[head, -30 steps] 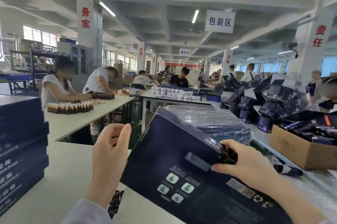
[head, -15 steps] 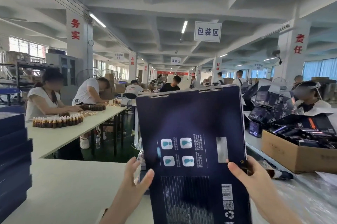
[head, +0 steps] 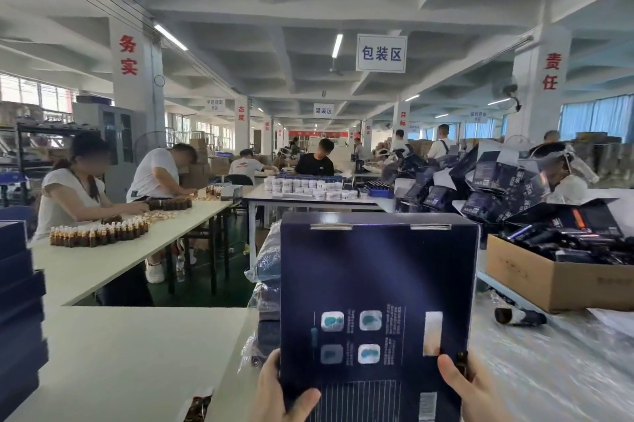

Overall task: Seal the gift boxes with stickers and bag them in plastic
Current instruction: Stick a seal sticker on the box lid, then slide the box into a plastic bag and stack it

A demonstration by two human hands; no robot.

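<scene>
Left of the upright gift box (head: 377, 284), open bench (head: 137, 353) surface runs as far as a stack of dark boxes (head: 19, 318) at the edge. A pile of bagged boxes (head: 266, 287) crowds the gift box's left side. To its right, a lying bottle (head: 518, 317) and a cardboard carton (head: 549, 282) block the way.

Hanging sign (head: 381, 53) reading 包装区, farther sign (head: 323, 110) reading 灌装区, red 务实 on left pillar (head: 135, 92), red 责任 on right pillar (head: 542, 109), gift box (head: 377, 270) print too blurred to read
</scene>
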